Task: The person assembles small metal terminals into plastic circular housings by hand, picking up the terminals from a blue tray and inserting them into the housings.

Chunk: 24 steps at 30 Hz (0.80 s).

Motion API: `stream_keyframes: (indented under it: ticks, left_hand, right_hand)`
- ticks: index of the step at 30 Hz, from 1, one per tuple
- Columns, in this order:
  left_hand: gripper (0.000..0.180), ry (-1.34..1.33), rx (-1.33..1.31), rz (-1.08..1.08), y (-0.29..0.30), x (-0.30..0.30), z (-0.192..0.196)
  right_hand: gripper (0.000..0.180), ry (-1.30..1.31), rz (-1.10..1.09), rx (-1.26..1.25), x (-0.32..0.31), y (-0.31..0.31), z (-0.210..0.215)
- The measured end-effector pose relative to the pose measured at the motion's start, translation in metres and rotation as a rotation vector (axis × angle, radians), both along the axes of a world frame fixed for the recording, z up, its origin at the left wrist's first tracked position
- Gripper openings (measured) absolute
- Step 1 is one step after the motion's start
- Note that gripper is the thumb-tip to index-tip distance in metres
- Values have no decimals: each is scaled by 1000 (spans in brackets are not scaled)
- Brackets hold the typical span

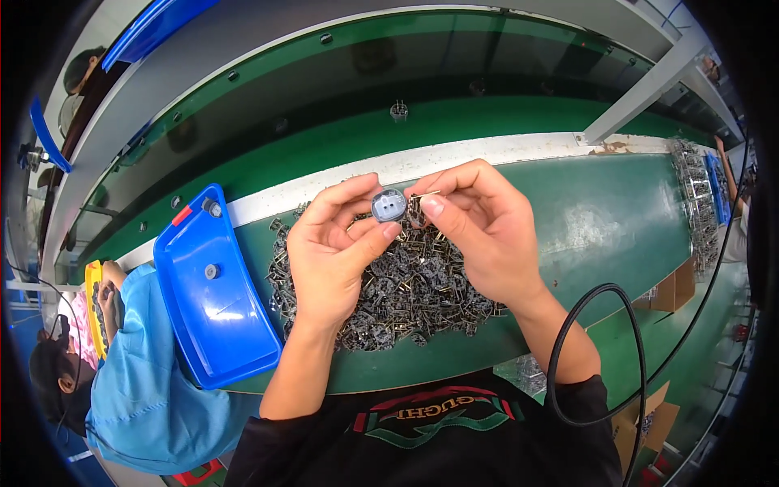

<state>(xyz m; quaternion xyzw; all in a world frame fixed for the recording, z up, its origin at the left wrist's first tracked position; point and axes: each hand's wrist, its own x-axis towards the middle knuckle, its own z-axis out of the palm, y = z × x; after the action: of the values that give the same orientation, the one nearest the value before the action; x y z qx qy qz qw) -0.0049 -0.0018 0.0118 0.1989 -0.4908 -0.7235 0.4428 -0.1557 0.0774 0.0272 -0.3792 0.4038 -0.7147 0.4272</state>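
Between thumb and fingers, my left hand (337, 239) holds a round grey plastic socket piece (389, 206), its face with small holes turned up toward me. Close beside it, my right hand (487, 223) pinches a small part with metal pins (417, 209); its exact kind is too small to make out. Both hands are raised over a wide heap of small dark parts with brassy metal pins (406, 284) spread on the green table. The two held pieces are almost side by side; whether they touch is unclear.
A blue tray (213, 304) with two grey round pieces stands at the left. Beyond a white rail (503, 146), a green conveyor belt (454, 118) carries scattered parts. A black cable (560, 349) loops by my right forearm. A co-worker in blue (142, 365) sits at the left.
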Motion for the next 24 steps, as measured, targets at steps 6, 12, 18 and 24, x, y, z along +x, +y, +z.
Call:
stream_keyframes:
  ticks: [6, 12, 18, 24]
  left_hand:
    - [54, -161, -245, -15, 5, 2, 5]
    - [50, -30, -218, -110, -6, 11, -8]
    - [45, -169, -267, -76, 5, 5, 3]
    - [49, -14, -240, 4, 11, -3, -2]
  right_hand:
    - [13, 62, -38, -9, 0, 2, -10]
    - [12, 172, -62, -72, 1, -2, -12]
    - [12, 183, -188, -13, 2, 7, -7]
    - [14, 660, -374, -54, 3, 11, 10]
